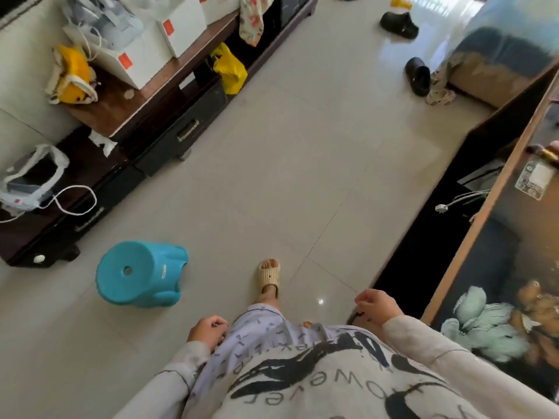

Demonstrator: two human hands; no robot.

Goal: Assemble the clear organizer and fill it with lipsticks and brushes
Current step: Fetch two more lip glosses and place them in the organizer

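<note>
Shirt point(332, 376): printed, nearest the camera;
Left hand point(208, 329): grip curled loosely, holding nothing;
Right hand point(378, 308): grip curled, empty;
Stool point(140, 273): teal, on its side on the floor point(272, 176)

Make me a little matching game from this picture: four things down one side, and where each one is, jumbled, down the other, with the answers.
Things:
1. teal stool
2. yellow bag
3. black shoes
4. beige slipper

Places:
A. on the person's foot
B. far across the floor, near the sofa
C. lying on its side on the tiles, near the dark cabinet
D. leaning on the front of the low dark cabinet

Pairs: 1-C, 2-D, 3-B, 4-A
</note>
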